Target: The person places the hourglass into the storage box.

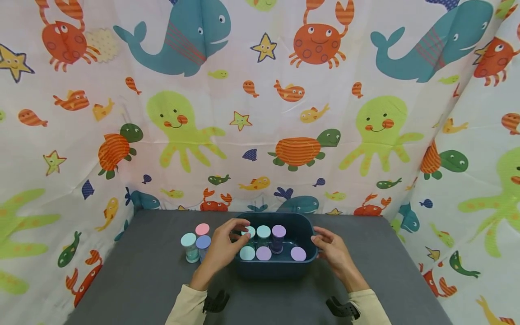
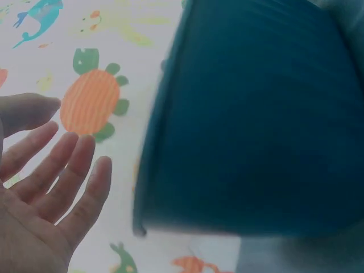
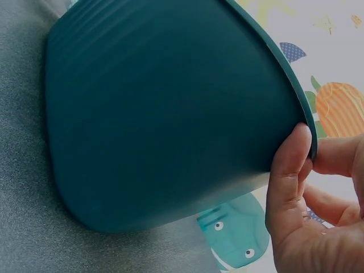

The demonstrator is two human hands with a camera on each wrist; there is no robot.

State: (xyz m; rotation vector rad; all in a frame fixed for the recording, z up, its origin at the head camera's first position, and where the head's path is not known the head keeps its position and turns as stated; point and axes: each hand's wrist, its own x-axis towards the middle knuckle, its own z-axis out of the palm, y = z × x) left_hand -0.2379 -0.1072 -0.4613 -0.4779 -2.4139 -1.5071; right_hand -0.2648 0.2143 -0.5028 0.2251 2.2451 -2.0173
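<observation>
A dark teal plastic bin (image 1: 273, 271) stands on the grey table and contains several small jars with round lids. Among them are a mint-lidded jar (image 1: 263, 232), a purple-lidded jar (image 1: 278, 239) and another purple lid (image 1: 298, 253) near the front right corner. My left hand (image 1: 223, 243) hovers over the bin's left end, close to a mint lid (image 1: 250, 231). In the left wrist view its fingers (image 2: 85, 165) are loosely bent, with nothing between them. With thumb and fingers, my right hand (image 1: 335, 253) pinches the bin's right rim (image 3: 304, 105).
Left of the bin, partly behind my left hand, a mint-lidded jar (image 1: 189, 248), a pink-lidded jar (image 1: 202, 229) and a blue-lidded jar (image 1: 203, 243) are grouped on the grey table (image 1: 150, 271). A curtain (image 1: 252, 158) printed with sea animals hangs behind and along both sides.
</observation>
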